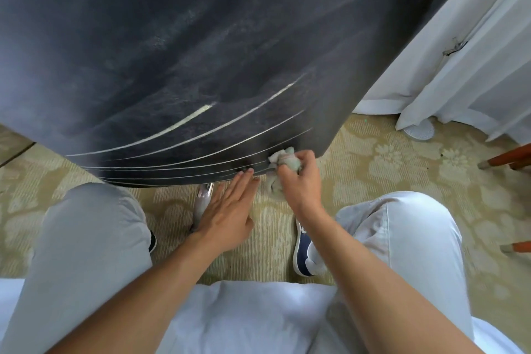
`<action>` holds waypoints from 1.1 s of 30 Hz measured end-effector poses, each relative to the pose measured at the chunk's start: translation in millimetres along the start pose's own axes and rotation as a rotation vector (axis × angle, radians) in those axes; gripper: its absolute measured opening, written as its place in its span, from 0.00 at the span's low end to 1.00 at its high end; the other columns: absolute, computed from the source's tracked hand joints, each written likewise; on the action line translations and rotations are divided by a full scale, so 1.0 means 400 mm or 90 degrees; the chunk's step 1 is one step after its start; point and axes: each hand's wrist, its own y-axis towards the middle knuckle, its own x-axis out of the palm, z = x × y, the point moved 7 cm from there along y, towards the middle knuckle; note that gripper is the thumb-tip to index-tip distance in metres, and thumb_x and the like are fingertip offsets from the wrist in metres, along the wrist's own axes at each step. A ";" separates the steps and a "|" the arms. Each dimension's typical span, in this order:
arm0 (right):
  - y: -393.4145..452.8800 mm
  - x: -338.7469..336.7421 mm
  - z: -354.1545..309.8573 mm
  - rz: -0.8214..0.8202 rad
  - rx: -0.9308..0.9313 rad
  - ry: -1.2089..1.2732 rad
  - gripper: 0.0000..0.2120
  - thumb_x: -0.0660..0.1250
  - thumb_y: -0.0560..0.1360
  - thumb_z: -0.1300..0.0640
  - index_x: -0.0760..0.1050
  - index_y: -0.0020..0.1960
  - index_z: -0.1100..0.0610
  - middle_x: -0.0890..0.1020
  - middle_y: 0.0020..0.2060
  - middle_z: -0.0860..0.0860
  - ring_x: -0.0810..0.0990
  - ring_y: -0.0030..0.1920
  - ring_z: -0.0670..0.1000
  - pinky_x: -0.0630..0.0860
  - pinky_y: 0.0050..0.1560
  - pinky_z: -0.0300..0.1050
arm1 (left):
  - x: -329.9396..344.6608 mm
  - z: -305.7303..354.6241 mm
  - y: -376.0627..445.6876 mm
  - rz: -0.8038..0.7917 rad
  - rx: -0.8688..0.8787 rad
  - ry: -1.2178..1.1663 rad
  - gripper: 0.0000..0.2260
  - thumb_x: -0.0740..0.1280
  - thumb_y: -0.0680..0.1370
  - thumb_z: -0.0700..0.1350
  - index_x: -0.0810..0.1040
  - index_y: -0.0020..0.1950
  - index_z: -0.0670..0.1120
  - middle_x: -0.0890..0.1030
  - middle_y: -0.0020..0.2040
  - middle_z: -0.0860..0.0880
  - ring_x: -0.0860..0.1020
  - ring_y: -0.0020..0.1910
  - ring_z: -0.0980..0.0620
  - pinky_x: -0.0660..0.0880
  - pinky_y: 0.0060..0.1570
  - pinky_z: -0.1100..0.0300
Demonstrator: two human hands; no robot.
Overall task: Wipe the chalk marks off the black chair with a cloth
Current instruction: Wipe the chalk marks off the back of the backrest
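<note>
Right hand (301, 184) clenches the cloth (283, 159) at the marks' (184, 123) right end — lines run leftward; left hand (227, 210) flat, fingers straight.

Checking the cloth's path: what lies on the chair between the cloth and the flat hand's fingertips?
In the head view, only thin chalk lines on the black chair separate the cloth from the left hand.

The black chair (201, 52) carries curved white chalk marks (178, 138) near its lower edge, with grey smears higher up. A whitish cloth (283, 159) with a faint pink tinge lies against that edge. Below the chair, the floor (402, 158) is beige with a pale floral pattern. Right of it hang white curtains (459, 66).
</note>
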 end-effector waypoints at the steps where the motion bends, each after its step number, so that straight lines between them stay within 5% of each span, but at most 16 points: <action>1: 0.016 -0.024 0.001 0.022 0.008 0.020 0.09 0.68 0.70 0.54 0.74 0.50 0.49 0.82 0.45 0.50 0.82 0.45 0.52 0.81 0.46 0.54 | 0.000 0.000 0.002 0.000 -0.002 -0.003 0.40 0.66 0.81 0.42 0.44 0.85 0.50 0.37 0.85 0.54 0.34 0.82 0.56 0.41 0.82 0.46; 7: 0.109 -0.218 -0.024 0.298 0.026 0.157 0.10 0.67 0.71 0.58 0.70 0.47 0.46 0.82 0.49 0.54 0.81 0.44 0.51 0.80 0.46 0.52 | -0.002 -0.001 0.002 -0.013 -0.013 -0.008 0.40 0.63 0.82 0.43 0.39 0.85 0.51 0.35 0.84 0.56 0.34 0.82 0.57 0.42 0.83 0.47; 12: 0.057 -0.045 0.033 0.146 0.064 0.081 0.11 0.68 0.72 0.52 0.66 0.47 0.46 0.80 0.50 0.57 0.81 0.47 0.57 0.80 0.48 0.59 | -0.014 0.004 -0.003 0.002 -0.011 -0.026 0.39 0.63 0.82 0.42 0.42 0.85 0.51 0.38 0.85 0.56 0.36 0.82 0.57 0.41 0.83 0.48; 17: 0.011 0.062 0.060 -0.044 0.054 -0.005 0.09 0.69 0.75 0.59 0.73 0.54 0.54 0.82 0.46 0.51 0.83 0.46 0.52 0.82 0.50 0.57 | -0.041 0.030 -0.005 0.055 0.012 0.040 0.39 0.65 0.81 0.43 0.44 0.86 0.49 0.40 0.85 0.53 0.38 0.83 0.55 0.38 0.82 0.50; 21: 0.027 -0.044 -0.002 0.053 0.078 0.087 0.10 0.68 0.71 0.56 0.75 0.51 0.51 0.83 0.47 0.52 0.83 0.49 0.55 0.81 0.50 0.56 | -0.074 0.089 -0.012 0.151 0.051 0.145 0.39 0.68 0.79 0.43 0.51 0.85 0.47 0.46 0.86 0.48 0.44 0.85 0.48 0.44 0.83 0.47; 25: 0.025 -0.184 -0.122 0.174 -0.060 0.173 0.09 0.68 0.72 0.52 0.73 0.51 0.50 0.79 0.45 0.49 0.77 0.40 0.45 0.77 0.41 0.42 | -0.070 0.106 -0.018 0.180 0.062 0.215 0.40 0.70 0.75 0.44 0.56 0.84 0.46 0.46 0.86 0.44 0.44 0.84 0.43 0.49 0.82 0.40; 29: 0.021 -0.135 -0.137 0.161 -0.079 0.163 0.07 0.68 0.75 0.45 0.73 0.51 0.42 0.77 0.56 0.60 0.80 0.51 0.57 0.81 0.51 0.56 | -0.080 0.092 -0.023 0.184 0.032 0.239 0.41 0.69 0.77 0.46 0.53 0.85 0.47 0.40 0.85 0.44 0.38 0.84 0.43 0.44 0.81 0.38; 33: -0.032 0.024 -0.107 0.059 -0.104 0.052 0.08 0.71 0.75 0.51 0.75 0.51 0.50 0.77 0.52 0.54 0.79 0.50 0.48 0.78 0.55 0.55 | -0.095 0.070 -0.014 0.198 0.019 0.256 0.43 0.69 0.77 0.49 0.48 0.86 0.46 0.40 0.85 0.46 0.38 0.84 0.47 0.42 0.81 0.38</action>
